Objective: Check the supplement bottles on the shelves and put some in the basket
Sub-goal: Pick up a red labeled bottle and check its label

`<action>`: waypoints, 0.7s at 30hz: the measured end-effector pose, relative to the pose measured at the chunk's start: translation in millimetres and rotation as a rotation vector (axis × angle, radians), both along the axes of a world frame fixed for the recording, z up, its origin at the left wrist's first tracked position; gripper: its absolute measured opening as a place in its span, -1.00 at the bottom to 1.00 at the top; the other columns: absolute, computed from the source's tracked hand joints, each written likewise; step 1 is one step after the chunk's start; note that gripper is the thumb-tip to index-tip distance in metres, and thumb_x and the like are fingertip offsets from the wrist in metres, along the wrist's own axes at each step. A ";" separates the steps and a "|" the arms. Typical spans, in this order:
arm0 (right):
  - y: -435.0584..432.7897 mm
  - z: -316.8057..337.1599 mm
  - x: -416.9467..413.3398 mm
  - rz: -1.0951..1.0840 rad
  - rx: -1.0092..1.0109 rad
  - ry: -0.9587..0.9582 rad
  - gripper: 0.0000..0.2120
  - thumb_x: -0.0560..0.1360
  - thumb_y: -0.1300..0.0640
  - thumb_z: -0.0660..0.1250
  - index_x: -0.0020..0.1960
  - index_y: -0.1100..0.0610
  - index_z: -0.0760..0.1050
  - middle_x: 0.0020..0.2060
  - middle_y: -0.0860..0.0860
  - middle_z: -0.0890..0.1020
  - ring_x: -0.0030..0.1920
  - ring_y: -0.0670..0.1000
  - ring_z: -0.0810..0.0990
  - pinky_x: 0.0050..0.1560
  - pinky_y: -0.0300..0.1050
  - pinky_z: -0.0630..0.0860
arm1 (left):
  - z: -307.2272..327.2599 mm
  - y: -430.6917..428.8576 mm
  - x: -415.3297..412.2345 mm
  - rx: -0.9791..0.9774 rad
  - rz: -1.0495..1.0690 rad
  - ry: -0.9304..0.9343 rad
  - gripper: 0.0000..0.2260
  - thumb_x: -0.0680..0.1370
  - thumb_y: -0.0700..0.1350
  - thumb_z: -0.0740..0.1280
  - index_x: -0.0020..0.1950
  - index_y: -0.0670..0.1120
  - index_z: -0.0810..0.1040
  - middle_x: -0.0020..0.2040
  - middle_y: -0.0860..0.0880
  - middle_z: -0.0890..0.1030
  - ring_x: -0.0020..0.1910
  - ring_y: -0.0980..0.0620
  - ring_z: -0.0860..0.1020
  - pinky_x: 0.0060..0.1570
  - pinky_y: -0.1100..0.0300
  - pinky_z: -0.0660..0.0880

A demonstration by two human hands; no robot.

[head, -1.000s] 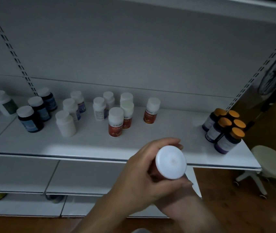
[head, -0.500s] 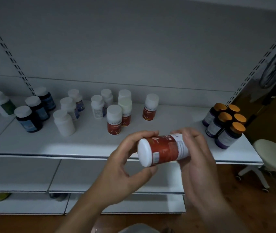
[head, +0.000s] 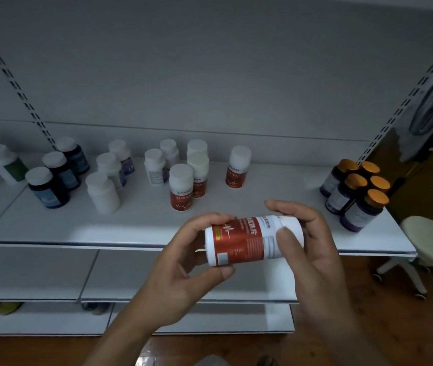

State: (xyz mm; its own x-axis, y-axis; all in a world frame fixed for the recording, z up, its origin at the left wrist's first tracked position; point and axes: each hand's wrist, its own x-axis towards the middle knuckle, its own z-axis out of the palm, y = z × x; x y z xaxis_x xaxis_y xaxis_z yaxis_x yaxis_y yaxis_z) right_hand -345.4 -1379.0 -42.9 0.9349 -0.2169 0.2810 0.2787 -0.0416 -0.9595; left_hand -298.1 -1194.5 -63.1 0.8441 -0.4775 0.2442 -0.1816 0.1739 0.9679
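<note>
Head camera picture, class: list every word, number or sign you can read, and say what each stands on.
No text can be quoted as it reads.
held bottle: white pulse-line sign and large white characters on its red label, blurred; small print too small.
red-label bottles on the shelf: same pulse-line, characters blurred.
orange-capped bottles: labels too small.
blue-label bottles: unreadable.

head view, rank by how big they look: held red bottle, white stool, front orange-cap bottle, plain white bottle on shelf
1-2. held red bottle and white stool: about alike, the bottle only by nearness
3. front orange-cap bottle
4. plain white bottle
</note>
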 end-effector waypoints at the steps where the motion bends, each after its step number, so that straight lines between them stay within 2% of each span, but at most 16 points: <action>1: -3.8 -0.5 -0.3 0.068 -0.063 -0.019 -0.61 0.42 -0.18 0.42 0.22 -0.19 0.47 0.24 -0.11 0.54 0.24 -0.08 0.53 0.07 -0.18 0.57 | -0.1 0.7 0.0 -0.011 -0.001 0.051 -0.52 0.37 -0.14 0.48 0.23 0.18 0.53 0.18 0.13 0.57 0.19 0.04 0.56 0.05 0.16 0.56; 4: -16.7 -3.1 1.6 0.158 -0.324 -0.069 -0.44 0.40 -0.10 0.47 0.35 -0.16 0.38 0.41 -0.09 0.39 0.43 0.03 0.36 0.27 -0.10 0.48 | 0.8 0.8 -0.3 -0.028 0.014 0.156 -0.57 0.36 -0.05 0.49 0.22 0.02 0.55 0.09 0.05 0.64 0.04 0.02 0.63 -0.01 0.14 0.60; 6: -20.7 -4.1 3.9 0.142 -0.422 -0.099 -0.49 0.40 0.03 0.47 0.31 -0.10 0.42 0.39 -0.09 0.41 0.42 0.07 0.37 0.23 -0.08 0.52 | 2.8 -0.9 0.1 0.035 0.035 0.161 -0.58 0.38 0.10 0.44 0.18 -0.01 0.57 0.05 0.03 0.68 0.00 0.02 0.66 -0.06 0.20 0.59; 9: -17.5 -0.9 4.9 0.096 -0.342 -0.010 -0.66 0.36 -0.04 0.46 0.13 -0.14 0.55 0.18 -0.12 0.57 0.24 -0.01 0.53 0.08 -0.09 0.59 | 5.3 -1.5 2.1 0.111 0.041 0.138 -0.57 0.41 0.16 0.34 0.24 0.06 0.53 0.14 0.11 0.64 0.14 0.10 0.60 0.02 0.27 0.55; 11: -13.2 0.7 5.8 0.073 -0.201 0.122 -0.69 0.31 -0.13 0.45 0.04 -0.18 0.59 0.04 -0.12 0.63 0.07 -0.06 0.62 -0.09 -0.11 0.63 | 4.7 1.2 5.2 0.100 -0.011 0.052 -0.47 0.43 0.02 0.41 0.39 0.07 0.40 0.33 0.13 0.51 0.33 0.06 0.48 0.18 0.18 0.52; 13: -13.2 -1.5 7.2 0.077 -0.092 0.199 -0.71 0.29 -0.15 0.45 0.01 -0.18 0.60 -0.01 -0.12 0.65 0.01 -0.09 0.64 -0.19 -0.16 0.61 | 4.6 2.8 8.3 0.089 -0.049 -0.047 -0.46 0.45 -0.12 0.44 0.40 0.08 0.41 0.39 0.07 0.45 0.41 -0.04 0.41 0.25 0.11 0.48; 15: -15.6 -1.1 7.3 0.103 -0.052 0.227 -0.68 0.30 -0.12 0.46 0.04 -0.17 0.60 0.03 -0.11 0.65 0.03 -0.08 0.64 -0.15 -0.19 0.60 | 5.8 2.2 12.0 0.069 -0.053 -0.033 -0.58 0.43 -0.15 0.45 0.27 0.07 0.53 0.33 0.02 0.50 0.35 -0.06 0.46 0.19 0.09 0.51; 17: -18.0 0.0 7.1 0.174 -0.077 0.206 -0.60 0.31 -0.05 0.47 0.14 -0.15 0.55 0.15 -0.11 0.60 0.13 -0.07 0.60 -0.03 -0.18 0.60 | 7.5 0.4 14.0 0.035 -0.023 0.046 -0.65 0.41 -0.10 0.46 0.18 0.06 0.59 0.23 0.00 0.57 0.25 -0.03 0.54 0.08 0.11 0.56; 19: -21.0 -1.4 7.1 0.212 -0.122 0.147 -0.58 0.34 0.05 0.47 0.19 -0.12 0.53 0.26 -0.10 0.54 0.26 -0.05 0.53 0.08 -0.15 0.58 | 7.1 -3.0 14.8 0.023 0.018 0.131 -0.68 0.39 -0.04 0.46 0.14 0.02 0.61 0.11 0.03 0.64 0.11 0.06 0.61 -0.03 0.22 0.58; 21: -23.4 -2.5 8.6 0.187 -0.117 0.134 -0.63 0.36 0.12 0.48 0.14 -0.11 0.56 0.24 -0.08 0.56 0.27 -0.05 0.52 0.08 -0.13 0.59 | 7.3 -6.7 15.5 0.044 0.049 0.178 -0.69 0.42 -0.03 0.44 0.15 0.00 0.59 0.03 0.07 0.67 0.02 0.15 0.63 -0.10 0.31 0.56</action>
State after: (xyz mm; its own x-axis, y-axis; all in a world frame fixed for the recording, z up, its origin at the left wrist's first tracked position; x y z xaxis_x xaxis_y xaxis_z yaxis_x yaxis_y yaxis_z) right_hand -336.8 -1402.5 -45.3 0.9863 -0.0102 0.1644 0.1622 -0.1140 -0.9802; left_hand -282.6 -1201.1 -55.8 0.8944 -0.4420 0.0690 -0.0144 0.1257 0.9920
